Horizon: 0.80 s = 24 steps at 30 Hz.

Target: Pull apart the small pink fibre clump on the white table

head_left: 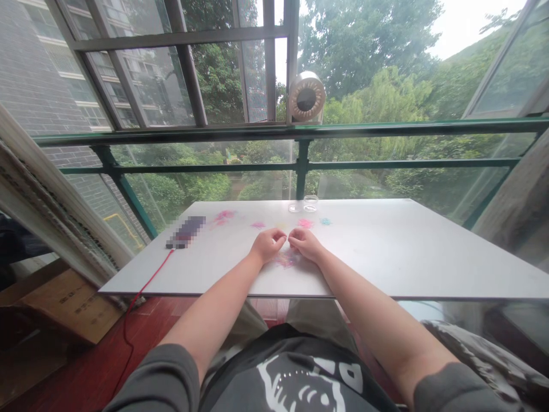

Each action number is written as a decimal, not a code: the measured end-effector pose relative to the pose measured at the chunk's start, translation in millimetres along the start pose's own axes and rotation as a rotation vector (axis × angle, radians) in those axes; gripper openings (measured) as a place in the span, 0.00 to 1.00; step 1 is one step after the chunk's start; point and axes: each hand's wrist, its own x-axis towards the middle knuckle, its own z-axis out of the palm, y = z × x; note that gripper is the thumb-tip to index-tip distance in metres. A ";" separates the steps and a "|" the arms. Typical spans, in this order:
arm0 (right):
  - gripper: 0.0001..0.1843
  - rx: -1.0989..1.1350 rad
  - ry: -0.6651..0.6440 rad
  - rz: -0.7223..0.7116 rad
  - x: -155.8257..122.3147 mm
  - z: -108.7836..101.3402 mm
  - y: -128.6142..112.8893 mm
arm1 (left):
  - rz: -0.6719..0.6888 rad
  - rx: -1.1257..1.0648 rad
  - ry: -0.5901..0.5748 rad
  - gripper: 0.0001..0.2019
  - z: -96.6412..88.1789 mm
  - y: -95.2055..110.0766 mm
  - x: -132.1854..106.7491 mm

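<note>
My left hand (268, 244) and my right hand (305, 242) rest close together on the white table (407, 252), fingers curled and pinched toward each other. What they pinch is too small to make out. Just under and in front of them lies a small pile of mixed-colour bits (286, 261). Farther back on the table sit little heaps of coloured bits: pink (223, 216), pink (258, 225), pink (305, 223) and teal (325, 221). Two small clear round containers (310, 201) stand at the far edge.
A dark blurred-out device (187, 231) lies at the table's left with a red cable (146, 283) running off the edge to the floor. A cardboard box (64, 303) sits on the floor at left. A glass railing and windows stand behind the table.
</note>
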 end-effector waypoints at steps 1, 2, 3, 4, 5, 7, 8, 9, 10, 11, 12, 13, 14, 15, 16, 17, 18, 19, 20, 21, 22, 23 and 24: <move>0.04 0.001 -0.002 -0.001 0.0 -0.1 -0.1 | 0.000 -0.008 0.003 0.09 0.1 0.2 0.0; 0.04 0.002 -0.004 -0.003 -0.1 -0.1 -0.2 | -0.001 -0.020 0.006 0.09 0.3 0.4 0.0; 0.05 0.001 -0.006 -0.006 -0.2 0.0 -0.4 | 0.000 -0.034 0.006 0.09 0.5 0.7 0.0; 0.05 -0.002 -0.008 -0.009 -0.4 0.0 -0.5 | 0.000 -0.049 0.007 0.09 0.7 0.8 0.0; 0.05 -0.006 -0.010 -0.011 -0.5 0.1 -0.5 | 0.000 -0.063 0.008 0.09 0.9 0.8 0.0; 0.06 -0.015 -0.013 -0.016 -0.6 0.4 0.3 | 0.004 -0.086 0.010 0.10 1.4 0.4 -0.1; 0.06 -0.016 -0.015 -0.017 -0.4 0.5 1.1 | 0.008 -0.095 0.013 0.10 1.7 0.2 -0.1; 0.06 -0.014 -0.017 -0.017 -0.1 0.7 2.0 | 0.012 -0.103 0.015 0.10 1.9 -0.1 -0.1; 0.06 -0.010 -0.019 -0.017 0.2 0.7 3.0 | 0.017 -0.110 0.017 0.10 2.1 -0.3 -0.1; 0.06 -0.005 -0.018 -0.017 0.6 0.8 3.8 | 0.023 -0.115 0.018 0.10 2.2 -0.4 -0.2; 0.06 -0.002 -0.018 -0.016 0.9 0.8 4.4 | 0.027 -0.118 0.019 0.10 2.2 -0.5 -0.1; 0.06 0.001 -0.018 -0.014 1.0 0.8 4.6 | 0.032 -0.118 0.021 0.10 2.3 -0.5 -0.1; 0.06 0.001 -0.018 -0.012 1.0 0.8 4.5 | 0.036 -0.117 0.023 0.10 2.3 -0.5 0.0; 0.07 0.001 -0.019 -0.011 0.9 0.7 4.1 | 0.040 -0.114 0.023 0.10 2.3 -0.5 0.1; 0.07 0.000 -0.019 -0.010 0.6 0.7 3.4 | 0.044 -0.111 0.021 0.10 2.2 -0.5 0.1; 0.07 -0.001 -0.020 -0.007 0.2 0.6 2.6 | 0.047 -0.110 0.019 0.10 2.2 -0.5 0.2; 0.07 0.000 -0.019 -0.005 -0.2 0.5 1.7 | 0.049 -0.111 0.016 0.10 2.2 -0.5 0.2; 0.07 0.000 -0.017 -0.003 -0.7 0.5 0.9 | 0.052 -0.114 0.014 0.10 2.1 -0.6 0.2; 0.07 0.000 -0.016 -0.001 -1.1 0.4 0.1 | 0.054 -0.117 0.013 0.10 2.1 -0.7 0.1; 0.07 0.001 -0.013 0.000 -1.4 0.4 -0.6 | 0.058 -0.119 0.015 0.10 2.1 -0.9 0.1; 0.07 0.001 -0.010 0.001 -1.7 0.3 -1.3 | 0.062 -0.121 0.018 0.09 2.2 -1.1 0.1; 0.07 -0.002 -0.006 -0.001 -1.9 0.2 -1.9 | 0.066 -0.122 0.022 0.09 2.2 -1.4 0.0; 0.07 -0.004 -0.001 -0.005 -2.1 0.1 -2.4 | 0.070 -0.121 0.028 0.09 2.4 -1.7 0.1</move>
